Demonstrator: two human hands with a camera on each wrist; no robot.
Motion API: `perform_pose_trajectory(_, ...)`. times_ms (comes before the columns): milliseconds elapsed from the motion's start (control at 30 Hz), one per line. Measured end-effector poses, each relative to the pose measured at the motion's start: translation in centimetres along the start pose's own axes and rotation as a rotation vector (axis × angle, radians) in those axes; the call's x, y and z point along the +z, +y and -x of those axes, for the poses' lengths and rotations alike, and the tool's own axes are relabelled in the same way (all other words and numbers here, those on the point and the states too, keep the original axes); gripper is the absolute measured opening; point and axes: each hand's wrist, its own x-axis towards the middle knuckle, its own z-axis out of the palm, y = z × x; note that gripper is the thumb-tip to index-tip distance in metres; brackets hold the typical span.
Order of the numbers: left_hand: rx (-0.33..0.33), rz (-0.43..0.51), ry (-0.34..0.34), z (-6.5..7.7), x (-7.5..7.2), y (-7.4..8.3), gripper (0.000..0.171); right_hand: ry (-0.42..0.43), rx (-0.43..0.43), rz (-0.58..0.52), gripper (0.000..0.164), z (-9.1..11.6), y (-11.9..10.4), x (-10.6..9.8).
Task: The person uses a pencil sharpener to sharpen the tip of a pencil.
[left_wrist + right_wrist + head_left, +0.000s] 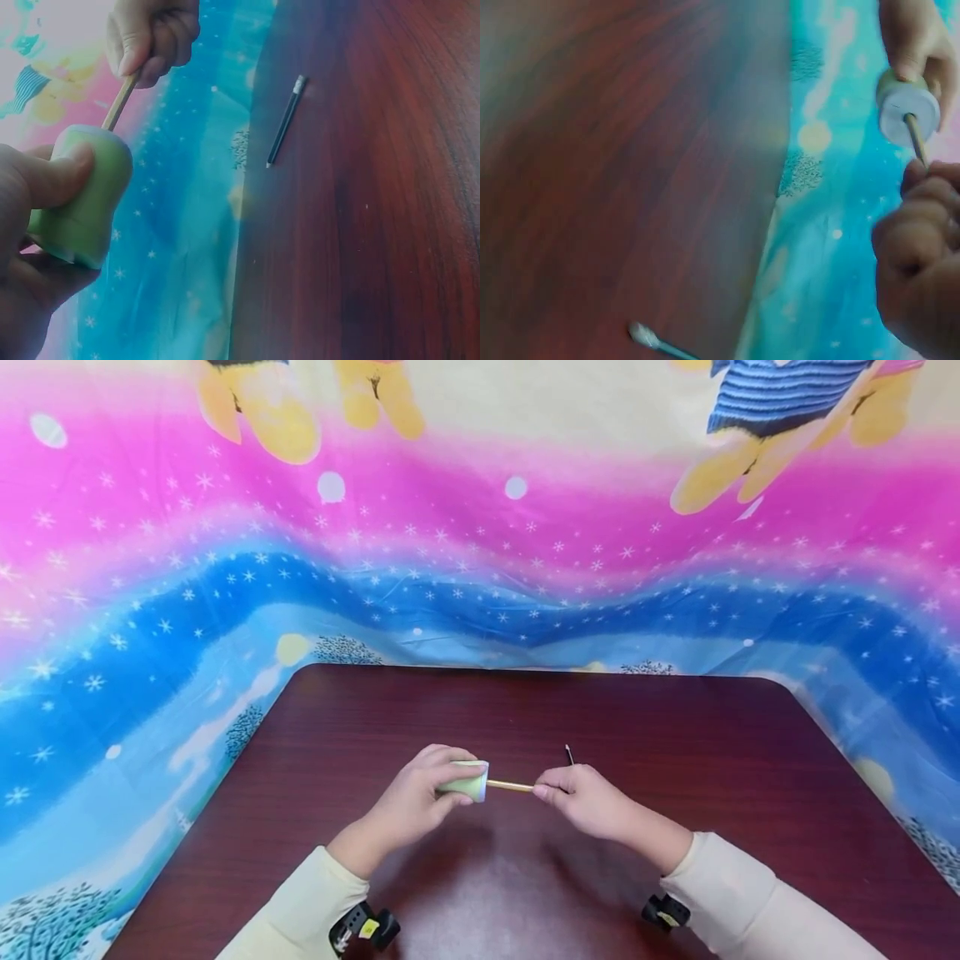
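My left hand (417, 793) grips a light green pencil sharpener (90, 184) with a narrowed waist, its thumb along one side. The pale round end (900, 116) of the sharpener faces my right hand (592, 800). A yellow-gold pencil (510, 786) runs into the hole in that end, so its tip is hidden inside. Thumb and fingers of my right hand pinch the other end of the pencil, which they cover. Both hands are held over the table, and the pencil lies nearly level between them in the head view.
A dark pencil (286, 120) with a pale end lies on the brown table (675, 735), beyond my right hand. A printed cloth (450, 543) with snowflakes hangs behind and beside the table. Black wrist cameras (666, 911) sit at both sleeves.
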Motion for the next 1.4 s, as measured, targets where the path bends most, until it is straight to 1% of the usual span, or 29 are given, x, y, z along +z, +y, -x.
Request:
perform_pose_trajectory(67,0.07,-0.027,0.033,-0.1,0.1,0.0,0.039,-0.126,0.153,-0.311,0.023,-0.2,0.0,-0.5)
perform_pose_trajectory(100,0.1,-0.036,0.047,-0.1,0.1,0.0,0.039,-0.17,0.227,-0.439,0.025,-0.3,0.0,-0.8)
perform_pose_trajectory(133,0.119,-0.038,0.058,-0.1,0.1,0.0,0.04,-0.2,0.287,-0.532,0.026,-0.4,0.0,-1.0)
perform_pose_trajectory(167,0.128,-0.036,0.065,-0.1,0.2,0.0,0.041,-0.213,0.319,-0.574,0.027,-0.4,0.0,-1.3)
perform_pose_trajectory(200,0.124,-0.034,0.069,-0.1,0.2,0.0,0.041,-0.214,0.304,-0.546,0.028,-0.4,-0.1,-1.4)
perform_pose_trajectory(233,0.103,-0.024,0.068,0.0,0.2,0.1,0.041,-0.193,0.269,-0.468,0.028,-0.4,-0.2,-1.5)
perform_pose_trajectory(267,0.07,-0.002,0.065,0.0,0.1,0.1,0.042,-0.148,0.207,-0.337,0.028,-0.3,-0.4,-1.5)
perform_pose_trajectory(300,0.03,0.017,0.059,0.0,0.1,0.1,0.042,-0.086,0.124,-0.163,0.029,-0.2,-0.5,-1.5)
perform_pose_trajectory(367,-0.06,0.067,0.046,0.1,-0.1,0.1,0.041,0.07,-0.072,0.244,0.035,0.0,-0.5,-1.3)
perform_pose_trajectory(400,-0.102,0.093,0.04,0.1,-0.2,0.1,0.04,0.158,-0.175,0.429,0.038,0.1,-0.4,-1.1)
perform_pose_trajectory(433,-0.138,0.122,0.033,0.1,-0.2,0.1,0.04,0.251,-0.278,0.597,0.039,0.1,-0.1,-0.9)
perform_pose_trajectory(467,-0.17,0.152,0.025,0.1,-0.2,0.1,0.039,0.346,-0.384,0.736,0.039,0.2,0.1,-0.7)
perform_pose_trajectory(500,-0.192,0.172,0.017,0.0,-0.3,0.1,0.039,0.422,-0.488,0.841,0.038,0.2,0.4,-0.6)
perform_pose_trajectory(567,-0.231,0.222,-0.006,-0.1,-0.4,0.0,0.039,0.521,-0.661,0.961,0.035,0.0,0.9,-0.4)
perform_pose_trajectory(633,-0.266,0.271,-0.034,-0.1,-0.5,0.0,0.038,0.59,-0.78,1.023,0.036,-0.3,1.2,-0.2)
perform_pose_trajectory(733,-0.3,0.327,-0.067,-0.2,-0.6,0.0,0.037,0.642,-0.867,1.04,0.032,-0.6,1.5,-0.1)
perform_pose_trajectory(800,-0.303,0.344,-0.08,-0.2,-0.6,0.0,0.037,0.653,-0.879,1.021,0.032,-0.7,1.5,0.1)
perform_pose_trajectory(867,-0.284,0.33,-0.078,-0.2,-0.6,0.0,0.036,0.639,-0.856,0.976,0.032,-0.7,1.4,0.3)
perform_pose_trajectory(900,-0.275,0.316,-0.073,-0.2,-0.6,0.0,0.036,0.616,-0.831,0.947,0.032,-0.6,1.2,0.4)
perform_pose_trajectory(933,-0.256,0.296,-0.068,-0.2,-0.5,0.0,0.036,0.583,-0.797,0.915,0.031,-0.5,1.1,0.5)
perform_pose_trajectory(1000,-0.212,0.243,-0.051,-0.1,-0.4,-0.1,0.037,0.486,-0.693,0.827,0.023,-0.3,0.8,0.6)
perform_pose_trajectory(1100,-0.128,0.161,-0.022,-0.1,-0.4,0.0,0.037,0.281,-0.463,0.598,0.011,0.0,-0.1,0.5)
perform_pose_trajectory(1133,-0.097,0.134,-0.014,-0.2,-0.4,0.0,0.038,0.209,-0.372,0.498,0.009,0.1,-0.3,0.4)
perform_pose_trajectory(1200,-0.043,0.092,-0.005,-0.2,-0.4,0.1,0.038,0.072,-0.173,0.25,0.012,0.1,-0.6,-0.1)
perform_pose_trajectory(1267,-0.01,0.058,0.0,-0.2,-0.3,0.1,0.038,-0.013,-0.005,0.024,0.017,0.1,-0.6,-0.5)
perform_pose_trajectory(1300,-0.001,0.045,0.002,-0.2,-0.2,0.1,0.038,-0.033,0.049,-0.042,0.019,0.0,-0.6,-0.6)
perform_pose_trajectory(1333,-0.001,0.037,0.005,-0.2,-0.1,0.1,0.038,-0.037,0.082,-0.071,0.019,0.0,-0.6,-0.7)
perform_pose_trajectory(1367,-0.011,0.036,0.007,-0.1,-0.1,0.1,0.039,-0.024,0.076,-0.048,0.019,0.0,-0.5,-0.7)
perform_pose_trajectory(1400,-0.029,0.041,0.011,0.0,0.0,0.1,0.039,0.006,0.041,0.021,0.019,0.0,-0.5,-0.7)
